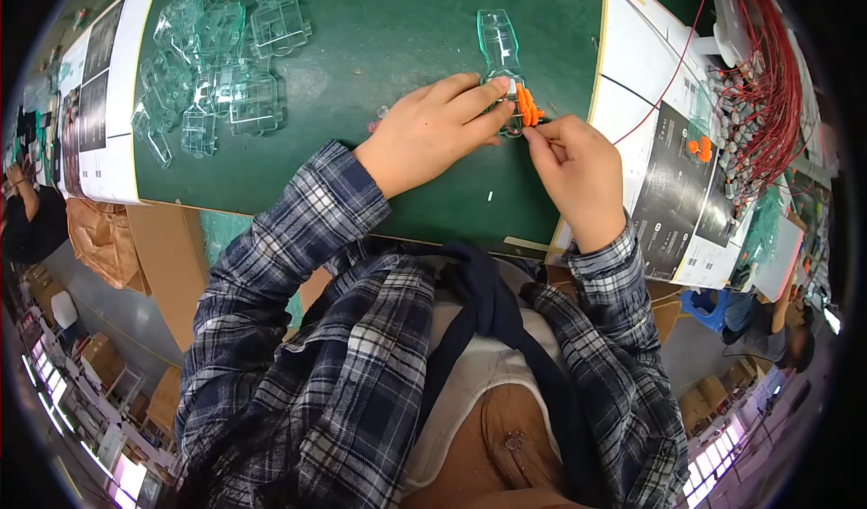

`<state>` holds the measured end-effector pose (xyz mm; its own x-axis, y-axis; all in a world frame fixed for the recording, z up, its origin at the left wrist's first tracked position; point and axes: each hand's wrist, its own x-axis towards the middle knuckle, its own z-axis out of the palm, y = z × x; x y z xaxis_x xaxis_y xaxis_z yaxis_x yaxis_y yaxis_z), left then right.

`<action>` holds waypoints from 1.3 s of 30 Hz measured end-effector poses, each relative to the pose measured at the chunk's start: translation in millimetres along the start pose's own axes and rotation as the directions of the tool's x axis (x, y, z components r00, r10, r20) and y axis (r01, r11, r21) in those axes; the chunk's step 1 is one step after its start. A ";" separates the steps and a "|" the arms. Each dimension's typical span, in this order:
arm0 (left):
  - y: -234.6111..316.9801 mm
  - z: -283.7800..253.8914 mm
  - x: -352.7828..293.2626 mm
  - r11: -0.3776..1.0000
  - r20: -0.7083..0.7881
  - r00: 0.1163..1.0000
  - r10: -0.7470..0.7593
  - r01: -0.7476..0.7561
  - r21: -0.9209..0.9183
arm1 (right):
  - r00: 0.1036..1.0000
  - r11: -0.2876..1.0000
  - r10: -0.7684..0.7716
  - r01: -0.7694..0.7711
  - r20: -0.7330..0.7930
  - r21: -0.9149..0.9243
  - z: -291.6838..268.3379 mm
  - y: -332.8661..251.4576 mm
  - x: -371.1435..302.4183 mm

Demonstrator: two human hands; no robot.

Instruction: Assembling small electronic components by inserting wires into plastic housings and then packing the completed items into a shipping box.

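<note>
At the table [406, 39], hands [429, 136] seemingly hold orange plastic [527, 107].

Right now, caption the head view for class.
Bare hands at an elongated clear plastic shell and a ridged orange piece.

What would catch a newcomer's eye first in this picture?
The bright orange piece between the left hand and right hand stands out first against the green tabletop. Next come the heap of clear plastic shells at the upper left and the tangle of red wires at the upper right.
</note>
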<state>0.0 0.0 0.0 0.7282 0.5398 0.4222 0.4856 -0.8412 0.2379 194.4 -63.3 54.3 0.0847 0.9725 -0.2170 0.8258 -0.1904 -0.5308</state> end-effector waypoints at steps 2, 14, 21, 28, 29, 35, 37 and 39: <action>0.3 1.2 0.4 1.000 -0.013 1.000 -0.002 0.002 0.014 | 0.978 0.977 -0.179 0.165 -0.103 -0.133 5.0 -7.5 3.4; 6.0 0.0 -1.9 0.999 -0.057 0.997 -0.045 0.044 -0.023 | 0.990 0.975 -0.050 0.078 -0.135 0.207 19.8 15.6 -7.6; 11.6 -4.3 9.1 0.997 -0.003 0.997 -0.073 0.073 -0.002 | 0.955 0.975 -0.168 0.198 -0.242 0.105 28.3 26.3 -6.7; 22.2 8.5 13.4 0.980 -0.124 0.973 -0.192 0.197 0.033 | 0.843 0.826 -0.456 0.281 -0.286 -0.488 34.2 4.6 -33.6; 26.3 10.1 13.6 0.969 -0.167 0.957 -0.238 0.246 0.030 | 0.851 0.821 -0.451 0.276 -0.270 -0.500 33.8 -0.9 -36.0; 34.6 22.6 14.7 0.946 -0.246 0.924 -0.292 0.317 0.065 | 0.765 0.776 -0.606 0.629 -0.218 0.047 -19.9 -54.3 44.0; 36.7 23.8 11.8 0.942 -0.289 0.899 -0.329 0.334 -0.034 | 0.667 0.648 -0.737 0.743 -0.111 0.167 2.7 -109.4 84.8; 40.2 25.7 17.3 0.938 -0.330 0.879 -0.344 0.312 -0.148 | 0.650 0.649 -0.760 0.758 -0.004 0.066 34.5 -143.3 125.9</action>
<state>44.6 -23.7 -5.6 0.3132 0.7536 0.5778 0.6113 -0.6256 0.4846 67.5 81.8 74.7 -0.5702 0.7776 0.2650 0.5633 0.6048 -0.5629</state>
